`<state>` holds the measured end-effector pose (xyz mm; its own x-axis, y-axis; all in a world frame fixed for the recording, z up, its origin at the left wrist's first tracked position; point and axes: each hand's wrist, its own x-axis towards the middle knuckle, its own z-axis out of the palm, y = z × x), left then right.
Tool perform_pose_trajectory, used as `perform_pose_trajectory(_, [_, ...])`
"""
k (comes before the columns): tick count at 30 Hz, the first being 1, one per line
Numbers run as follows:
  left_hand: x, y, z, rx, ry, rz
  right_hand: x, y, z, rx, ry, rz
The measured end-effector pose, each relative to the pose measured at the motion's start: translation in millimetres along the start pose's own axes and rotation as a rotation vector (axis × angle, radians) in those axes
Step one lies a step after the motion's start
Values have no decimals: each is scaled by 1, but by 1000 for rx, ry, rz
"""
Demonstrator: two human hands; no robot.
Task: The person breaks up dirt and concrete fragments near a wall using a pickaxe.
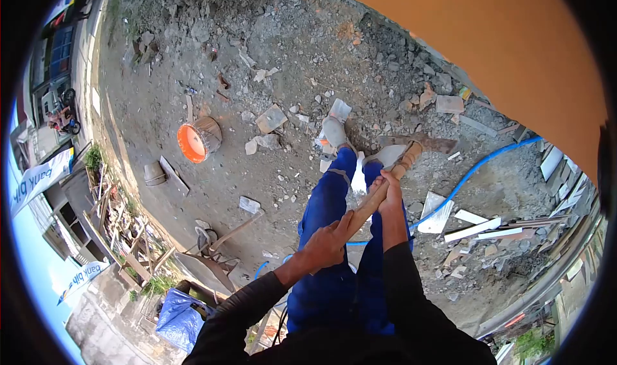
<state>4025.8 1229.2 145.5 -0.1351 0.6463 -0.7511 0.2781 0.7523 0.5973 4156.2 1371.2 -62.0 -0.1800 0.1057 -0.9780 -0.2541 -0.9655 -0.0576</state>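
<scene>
Both my hands are wrapped round the wooden handle of a pickaxe [366, 212], held slantwise in front of my legs. My left hand [326, 245] grips the lower part of the handle, nearer my body. Farther up the handle, closer to the head, is my right hand [388, 194]. The rusty metal head [438, 144] overlaps the rubble ground just beyond my right foot. My blue trousers [324, 204] and pale, dusty shoes [334, 132] show beneath the tool.
An orange-rimmed bucket [204, 138] stands on the dirt at left, with a smaller grey bucket [154, 173] nearby. A blue hose [472, 172] curves across the right. Broken boards [472, 230] lie there, below an orange wall [514, 44]. A wheelbarrow [204, 272] sits lower left.
</scene>
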Motion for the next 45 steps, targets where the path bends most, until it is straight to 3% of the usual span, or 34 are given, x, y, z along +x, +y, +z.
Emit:
perform_pose_trajectory(2, [27, -8, -9, 33, -186, 138, -19, -24, -9, 117, 41, -156])
perform_pose_trajectory(6, [102, -9, -9, 176, -308, 426, -67, -82, -27, 252, 229, -598])
perform_pose_trajectory(8, [142, 1, 5, 250, -292, 429, -101, -107, -37, 297, 196, -843])
perform_pose_trajectory(10, [182, 1, 39, 276, -148, 472, -140, -123, -33, 351, 200, -1123])
perform_pose_trajectory(12, [208, 38, 43, 290, -35, 541, -174, -132, -33, 340, 152, -1402])
perform_pose_trajectory(14, [238, 77, 35, 251, -69, 704, -210, -128, 31, 289, 350, -1642])
perform_pose_trajectory(16, [264, 100, 17, 263, -160, 793, -198, -125, 50, 204, 555, -1702])
perform_pose_trajectory(19, [295, 62, -25, 285, -124, 834, -126, -117, 69, 454, 541, -1675])
perform_pose_trajectory(21, [313, -15, -63, 381, -120, 698, -51, -74, 136, 508, 740, -1549])
perform_pose_trajectory(22, [320, -74, -78, 421, -73, 602, -1, -39, 154, 451, 675, -1512])
perform_pose_trajectory(23, [312, -135, -99, 453, -7, 485, 53, 1, 174, 428, 646, -1366])
perform_pose_trajectory(25, [283, -249, -127, 609, -72, 56, 169, 88, 187, 269, 563, -929])
perform_pose_trajectory(26, [254, -254, -144, 530, -86, -163, 230, 136, 182, 71, 536, -705])
perform_pose_trajectory(28, [242, -273, -158, 627, -70, -150, 233, 153, 201, 200, 455, -473])
perform_pose_trajectory(30, [259, -260, -171, 670, -84, -76, 227, 135, 205, 268, 400, -448])
perform_pose_trajectory(32, [233, -239, -175, 723, -149, -34, 205, 151, 187, 344, 384, -378])
perform_pose_trajectory(35, [220, -204, -168, 803, -83, 133, 218, 147, 145, 625, -3, -305])
perform_pose_trajectory(41, [97, -280, -209, 679, -149, -114, 128, 272, 189, 582, 117, -138])
perform_pose_trajectory(45, [74, -308, -242, 622, -233, -29, 74, 300, 220, 608, 250, -237])
